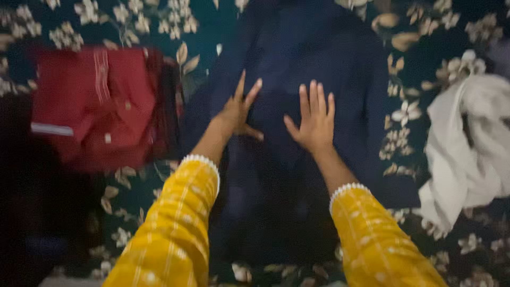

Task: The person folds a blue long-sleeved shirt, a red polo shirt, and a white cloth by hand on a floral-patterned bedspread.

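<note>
Dark green floral bedspread; I see both my left hand and right hand spread flat, pressing the navy garment beneath.

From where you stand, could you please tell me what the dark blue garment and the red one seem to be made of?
Dark blue garment: soft matte woven cloth, probably; it lies flat and limp under both hands. Red garment: cloth with pale stitched trim, perhaps embroidery. Blur hides the weave.

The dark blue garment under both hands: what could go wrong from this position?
1. Both hands, left hand and right hand, press flat on the dark blue garment; pushing sideways may bunch the cloth into creases.
2. The red garment lies close to its left edge, so the two could overlap.
3. The white cloth lies crumpled nearby on the right and might get caught.
</note>
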